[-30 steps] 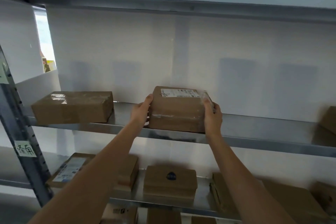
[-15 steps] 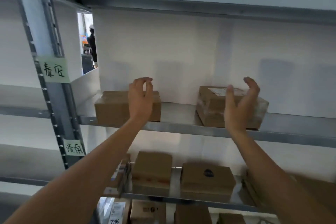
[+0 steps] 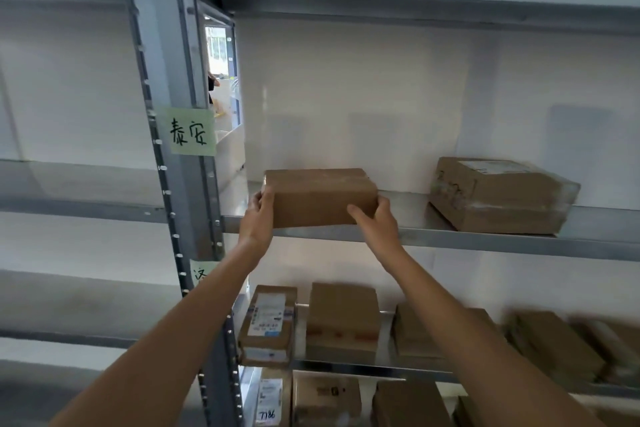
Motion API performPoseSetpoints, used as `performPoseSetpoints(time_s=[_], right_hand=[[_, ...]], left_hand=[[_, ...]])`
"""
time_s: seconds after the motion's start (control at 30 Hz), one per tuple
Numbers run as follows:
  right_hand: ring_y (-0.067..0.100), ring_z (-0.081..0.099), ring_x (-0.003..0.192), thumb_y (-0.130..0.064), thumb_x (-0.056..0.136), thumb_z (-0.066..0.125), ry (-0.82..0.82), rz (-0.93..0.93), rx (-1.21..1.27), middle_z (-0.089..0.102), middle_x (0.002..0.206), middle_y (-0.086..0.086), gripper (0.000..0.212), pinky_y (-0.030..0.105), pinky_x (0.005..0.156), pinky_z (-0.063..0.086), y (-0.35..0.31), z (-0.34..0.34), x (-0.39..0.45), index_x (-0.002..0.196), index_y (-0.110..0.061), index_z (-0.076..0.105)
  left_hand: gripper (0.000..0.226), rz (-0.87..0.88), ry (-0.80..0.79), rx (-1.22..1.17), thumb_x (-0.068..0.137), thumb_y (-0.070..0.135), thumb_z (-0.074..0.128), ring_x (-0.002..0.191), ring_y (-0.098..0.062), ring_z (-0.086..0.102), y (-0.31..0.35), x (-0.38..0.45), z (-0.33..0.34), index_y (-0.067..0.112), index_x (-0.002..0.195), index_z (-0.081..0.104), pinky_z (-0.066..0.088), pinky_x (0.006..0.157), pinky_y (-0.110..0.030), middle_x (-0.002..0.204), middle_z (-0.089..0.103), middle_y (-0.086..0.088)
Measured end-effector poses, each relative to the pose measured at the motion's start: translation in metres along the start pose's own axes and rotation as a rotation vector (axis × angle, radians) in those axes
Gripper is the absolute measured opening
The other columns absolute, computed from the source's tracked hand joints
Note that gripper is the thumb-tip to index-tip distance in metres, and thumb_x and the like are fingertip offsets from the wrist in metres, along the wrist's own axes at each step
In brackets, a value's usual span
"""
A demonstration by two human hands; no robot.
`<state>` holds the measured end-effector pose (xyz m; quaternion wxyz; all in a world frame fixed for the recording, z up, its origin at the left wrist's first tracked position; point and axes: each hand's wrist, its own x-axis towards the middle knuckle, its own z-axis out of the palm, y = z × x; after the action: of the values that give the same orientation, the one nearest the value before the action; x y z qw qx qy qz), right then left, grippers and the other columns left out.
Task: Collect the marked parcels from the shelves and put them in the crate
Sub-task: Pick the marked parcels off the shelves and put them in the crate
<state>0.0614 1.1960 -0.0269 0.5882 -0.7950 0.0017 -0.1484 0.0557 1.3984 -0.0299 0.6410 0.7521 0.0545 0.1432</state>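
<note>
A: Head view — brown box (image 3: 320, 198) on the middle shelf (image 3: 485, 242), at its front edge. Left hand (image 3: 259, 218) clamps the left end, right hand (image 3: 375, 218) the right end, fingers wrapped round the back where I can't see them, right thumb across the front face.

B: How will it handle?

A: Cardboard, taped, looks stiff — probably light given the easy two-hand pinch, but that's a guess. Tape could be a bit slick. Ends are the sensible hold, palms pressing inward. Can't tell whether it's marked; no label visible on this side.

B: Anything in the way?

A: Upright post (image 3: 180, 149) with a green note (image 3: 191, 131) sits just left of the left fingers — tight there. Another box (image 3: 502, 198) well to the right of the right fingers, not touching. Below the hands, a lower shelf packed with parcels (image 3: 341, 321). Straight pull toward the body looks clear. No crate in view.
</note>
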Motion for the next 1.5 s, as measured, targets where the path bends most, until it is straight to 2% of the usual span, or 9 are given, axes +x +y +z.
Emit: performPoseSetpoints(time_s=[0.2,0.37,0.63,0.77,0.97,1.1,1.27,1.4,1.5], right_hand=[[0.02,0.053,0.114,-0.018,0.087,0.064,0.053,-0.088,-0.059,0.056,0.126,0.005,0.051,0.028,0.089,0.042,0.004,0.004,-0.006,0.134,-0.013,0.045],[0.012,0.045,0.12,-0.029,0.084,0.071,0.072,-0.29,-0.031,0.047,0.131,-0.002,0.059,0.025,0.1,0.038,-0.002,-0.008,-0.006,0.135,-0.024,0.043],[0.014,0.061,0.094,-0.034,0.091,0.064,0.248,-0.294,-0.063,0.06,0.104,-0.008,0.036,0.016,0.069,0.049,-0.023,-0.031,-0.001,0.122,-0.017,0.057],[0.01,0.057,0.091,-0.033,0.092,0.062,0.234,-0.298,-0.078,0.061,0.102,-0.006,0.03,0.013,0.065,0.044,-0.021,-0.036,-0.001,0.116,-0.015,0.061],[0.017,0.058,0.102,-0.04,0.084,0.07,0.164,-0.18,-0.028,0.059,0.114,0.004,0.043,0.03,0.083,0.053,-0.017,-0.038,0.004,0.114,-0.018,0.048],[0.007,0.06,0.088,-0.032,0.08,0.077,0.007,-0.067,0.207,0.056,0.101,-0.007,0.067,0.02,0.069,0.05,-0.025,-0.045,-0.001,0.126,-0.021,0.03],[0.018,0.066,0.101,-0.031,0.08,0.077,-0.042,0.007,0.502,0.065,0.118,0.007,0.066,0.032,0.076,0.058,-0.031,-0.04,-0.003,0.134,-0.022,0.039],[0.02,0.065,0.107,-0.04,0.083,0.071,-0.175,0.003,0.506,0.064,0.12,0.003,0.06,0.043,0.084,0.058,-0.034,-0.012,-0.012,0.133,-0.027,0.04],[0.015,0.059,0.111,-0.049,0.086,0.065,-0.146,-0.034,0.377,0.06,0.123,0.0,0.056,0.029,0.08,0.051,-0.036,0.0,-0.014,0.134,-0.034,0.04]], left_hand=[[0.061,0.006,0.003,-0.082,0.096,0.058,0.032,0.118,-0.023,0.047,0.008,-0.002,-0.012,0.019,0.141,0.042,0.033,0.102,-0.035,0.122,0.049,0.0],[0.062,0.035,0.113,-0.193,0.091,0.063,0.041,0.11,-0.022,0.055,0.03,0.008,-0.028,0.017,0.131,0.052,0.04,0.1,-0.039,0.122,0.058,-0.005],[0.03,0.118,0.035,-0.271,0.101,0.039,0.038,0.084,-0.002,0.057,0.045,-0.001,-0.014,0.02,0.104,0.061,0.042,0.08,-0.019,0.092,0.064,0.007],[0.036,0.132,-0.038,-0.2,0.1,0.03,0.045,0.085,0.0,0.059,0.032,-0.001,-0.01,0.011,0.127,0.056,0.046,0.064,-0.007,0.105,0.064,0.0],[0.036,0.098,-0.086,-0.203,0.1,0.024,0.046,0.091,-0.01,0.061,0.024,-0.001,-0.007,0.012,0.134,0.043,0.053,0.076,-0.022,0.108,0.061,-0.002],[0.041,0.068,-0.153,-0.314,0.099,0.023,0.049,0.096,-0.014,0.062,0.024,0.001,-0.005,0.016,0.138,0.04,0.054,0.085,-0.032,0.108,0.062,-0.003],[0.085,-0.004,-0.118,-0.559,0.079,0.041,0.07,0.129,-0.026,0.043,0.04,0.004,0.004,0.036,0.147,0.019,0.037,0.109,-0.05,0.141,0.041,-0.008],[0.052,-0.02,-0.386,-0.47,0.089,0.05,0.056,0.112,-0.025,0.061,0.048,-0.006,0.019,0.039,0.137,0.036,0.055,0.086,-0.048,0.121,0.065,0.0],[0.044,0.071,-0.302,-0.473,0.092,0.047,0.053,0.103,-0.02,0.068,0.046,-0.001,0.02,0.036,0.134,0.042,0.058,0.077,-0.039,0.115,0.069,0.001]])
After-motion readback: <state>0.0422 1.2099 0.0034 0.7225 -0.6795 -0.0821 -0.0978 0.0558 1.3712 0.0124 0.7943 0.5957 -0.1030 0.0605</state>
